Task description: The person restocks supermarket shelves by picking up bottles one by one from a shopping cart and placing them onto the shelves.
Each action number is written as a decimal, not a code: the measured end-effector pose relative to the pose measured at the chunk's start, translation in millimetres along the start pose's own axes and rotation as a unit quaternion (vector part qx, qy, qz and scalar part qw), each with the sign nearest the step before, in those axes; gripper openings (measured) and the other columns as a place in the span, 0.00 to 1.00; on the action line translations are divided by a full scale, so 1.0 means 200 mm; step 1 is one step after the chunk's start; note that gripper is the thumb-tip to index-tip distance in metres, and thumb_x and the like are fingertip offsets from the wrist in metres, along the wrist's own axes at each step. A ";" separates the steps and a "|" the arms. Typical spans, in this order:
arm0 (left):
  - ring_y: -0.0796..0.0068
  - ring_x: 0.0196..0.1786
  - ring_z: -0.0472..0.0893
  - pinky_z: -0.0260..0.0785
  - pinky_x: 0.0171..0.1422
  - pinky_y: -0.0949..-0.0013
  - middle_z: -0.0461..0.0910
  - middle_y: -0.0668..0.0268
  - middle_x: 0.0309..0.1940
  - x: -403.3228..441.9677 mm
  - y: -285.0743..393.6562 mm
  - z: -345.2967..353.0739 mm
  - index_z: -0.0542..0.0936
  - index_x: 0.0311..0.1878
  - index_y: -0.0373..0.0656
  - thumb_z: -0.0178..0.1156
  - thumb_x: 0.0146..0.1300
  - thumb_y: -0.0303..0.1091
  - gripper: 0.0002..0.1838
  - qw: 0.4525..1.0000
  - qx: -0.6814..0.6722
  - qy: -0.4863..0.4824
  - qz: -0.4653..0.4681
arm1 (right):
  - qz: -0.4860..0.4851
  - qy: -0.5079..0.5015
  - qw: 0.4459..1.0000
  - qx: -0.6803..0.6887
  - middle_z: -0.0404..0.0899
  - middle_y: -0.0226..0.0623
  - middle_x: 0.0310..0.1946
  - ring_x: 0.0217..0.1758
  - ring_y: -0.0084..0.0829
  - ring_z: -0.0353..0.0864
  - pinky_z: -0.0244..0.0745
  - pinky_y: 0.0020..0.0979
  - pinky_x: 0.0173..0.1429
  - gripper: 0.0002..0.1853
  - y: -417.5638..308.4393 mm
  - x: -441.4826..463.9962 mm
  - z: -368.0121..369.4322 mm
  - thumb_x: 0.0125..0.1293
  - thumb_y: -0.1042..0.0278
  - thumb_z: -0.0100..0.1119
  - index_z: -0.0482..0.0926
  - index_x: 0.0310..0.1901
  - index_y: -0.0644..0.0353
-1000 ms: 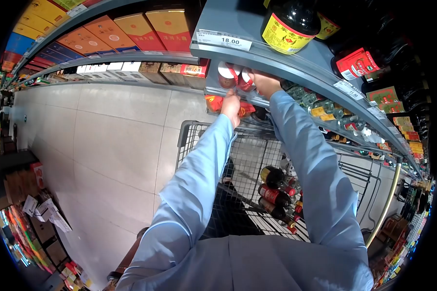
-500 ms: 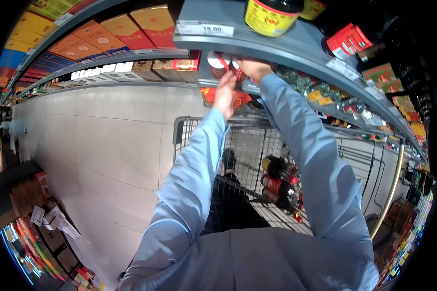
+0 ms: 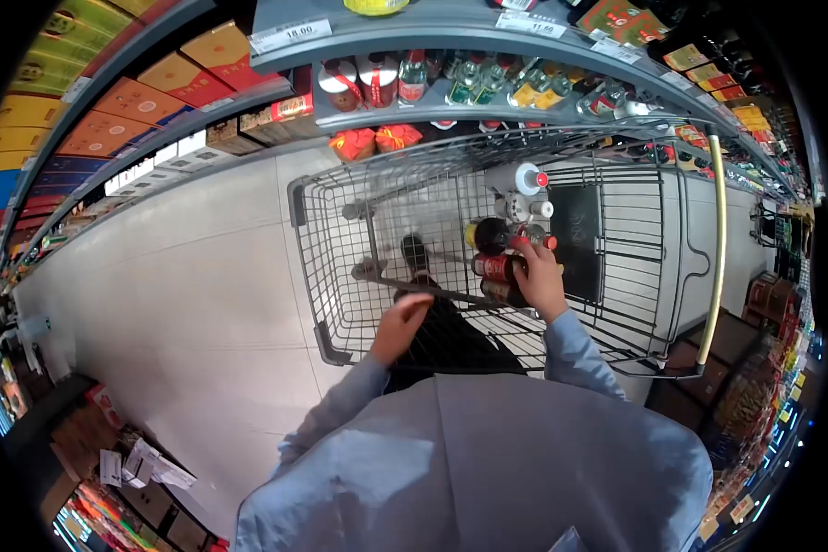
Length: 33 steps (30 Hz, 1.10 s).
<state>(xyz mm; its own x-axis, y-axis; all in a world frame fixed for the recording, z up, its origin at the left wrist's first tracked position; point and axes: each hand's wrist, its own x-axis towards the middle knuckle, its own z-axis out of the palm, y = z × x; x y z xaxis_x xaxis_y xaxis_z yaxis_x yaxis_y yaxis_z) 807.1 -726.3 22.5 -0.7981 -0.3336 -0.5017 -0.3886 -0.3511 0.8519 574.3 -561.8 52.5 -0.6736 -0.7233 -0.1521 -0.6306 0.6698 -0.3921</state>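
Note:
My right hand (image 3: 543, 281) is inside the shopping cart (image 3: 325, 345), its fingers closed around the neck of a dark bottle (image 3: 492, 236). More dark bottles with red labels (image 3: 494, 268) lie just below it, partly hidden by the hand. On the far side of that hand are a white bottle with a red cap (image 3: 527, 178) and a white-capped bottle (image 3: 515, 208). My left hand (image 3: 400, 327) hovers over the cart's near side, fingers stretched out and holding nothing.
A shelf (image 3: 432, 37) runs across the far side, with jars tied with red ribbon (image 3: 340, 86) and clear bottles (image 3: 474, 76) below it. Red wrapped jars (image 3: 374, 141) stand lower. Boxes (image 3: 193, 81) line the left shelf. The cart's yellow handle (image 3: 716, 248) is at right.
Both my hands have left the ribboned jars on the lower shelf and come back over the cart. The right one now grips a bottle there. The view has shifted, showing more of the cart.

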 end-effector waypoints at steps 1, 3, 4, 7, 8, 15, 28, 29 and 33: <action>0.76 0.48 0.76 0.67 0.53 0.75 0.78 0.64 0.43 -0.06 -0.02 0.00 0.75 0.49 0.39 0.52 0.63 0.27 0.11 1.000 0.012 -0.012 -0.009 | 0.008 -0.002 1.000 -0.023 0.73 0.45 0.42 0.46 0.48 0.71 0.68 0.42 0.49 0.21 0.02 -0.02 0.01 0.53 0.68 0.59 0.71 0.51 0.55; 0.77 0.47 0.76 0.67 0.52 0.75 0.78 0.64 0.43 -0.10 -0.07 -0.02 0.75 0.48 0.38 0.53 0.63 0.28 0.12 0.998 0.025 -0.039 -0.030 | 0.033 0.014 0.996 -0.077 0.71 0.47 0.45 0.49 0.47 0.69 0.68 0.42 0.50 0.27 0.07 -0.01 0.09 0.51 0.66 0.61 0.68 0.55 0.53; 0.77 0.47 0.76 0.67 0.52 0.75 0.78 0.64 0.42 -0.08 -0.08 -0.03 0.74 0.48 0.38 0.53 0.62 0.28 0.12 0.999 0.018 -0.040 -0.013 | 0.033 0.021 0.994 -0.102 0.73 0.46 0.44 0.47 0.48 0.71 0.69 0.42 0.49 0.24 0.11 0.01 0.16 0.50 0.64 0.62 0.70 0.51 0.53; 0.80 0.43 0.75 0.67 0.49 0.77 0.77 0.68 0.38 -0.02 -0.02 -0.03 0.74 0.49 0.38 0.53 0.63 0.29 0.12 0.998 0.001 -0.037 0.049 | 0.133 -0.049 0.983 -0.114 0.77 0.45 0.37 0.41 0.48 0.76 0.71 0.45 0.44 0.18 0.15 0.09 0.29 0.52 0.65 0.59 0.70 0.46 0.52; 0.81 0.44 0.75 0.66 0.49 0.77 0.77 0.69 0.39 0.01 -0.01 -0.03 0.74 0.49 0.38 0.54 0.63 0.29 0.12 0.998 0.037 -0.023 0.036 | 0.165 -0.045 0.982 -0.078 0.78 0.45 0.34 0.39 0.48 0.77 0.72 0.46 0.43 0.17 0.16 0.11 0.32 0.52 0.65 0.59 0.70 0.44 0.52; 0.80 0.44 0.76 0.67 0.50 0.77 0.78 0.68 0.40 0.03 0.02 0.11 0.75 0.46 0.39 0.54 0.63 0.28 0.09 0.996 -0.030 -0.047 0.074 | 0.224 0.059 0.946 0.228 0.79 0.40 0.35 0.40 0.39 0.78 0.71 0.36 0.47 0.20 0.32 0.12 0.50 0.44 0.63 0.69 0.74 0.40 0.54; 0.78 0.43 0.75 0.68 0.51 0.76 0.77 0.65 0.39 0.07 -0.18 0.09 0.75 0.48 0.38 0.52 0.62 0.24 0.11 0.998 -0.040 -0.024 -0.046 | 0.229 0.141 0.937 0.221 0.81 0.42 0.29 0.36 0.43 0.80 0.74 0.38 0.42 0.12 0.25 0.11 0.56 0.46 0.58 0.67 0.80 0.33 0.51; 0.78 0.43 0.76 0.68 0.51 0.76 0.77 0.65 0.39 0.09 -0.18 0.09 0.74 0.48 0.38 0.51 0.62 0.23 0.11 0.997 -0.054 -0.020 -0.050 | 0.222 0.140 0.943 0.206 0.80 0.42 0.29 0.35 0.44 0.80 0.74 0.38 0.41 0.12 0.22 0.09 0.57 0.46 0.58 0.66 0.80 0.32 0.50; 0.78 0.47 0.73 0.65 0.53 0.74 0.75 0.70 0.44 0.17 -0.10 0.11 0.73 0.53 0.44 0.51 0.62 0.29 0.15 0.988 -0.106 0.025 -0.107 | 0.170 0.124 0.955 0.209 0.80 0.42 0.26 0.32 0.45 0.79 0.73 0.39 0.38 0.11 0.06 0.05 0.31 0.46 0.57 0.65 0.80 0.31 0.50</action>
<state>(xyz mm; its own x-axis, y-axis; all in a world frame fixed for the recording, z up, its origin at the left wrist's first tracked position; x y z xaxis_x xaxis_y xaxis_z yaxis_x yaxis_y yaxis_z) 777.6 -712.2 -9.2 -0.6826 -0.2733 -0.6778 -0.4367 -0.5912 0.6781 584.0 -572.4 -10.1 -0.9157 -0.3785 -0.1349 -0.1855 0.6961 -0.6936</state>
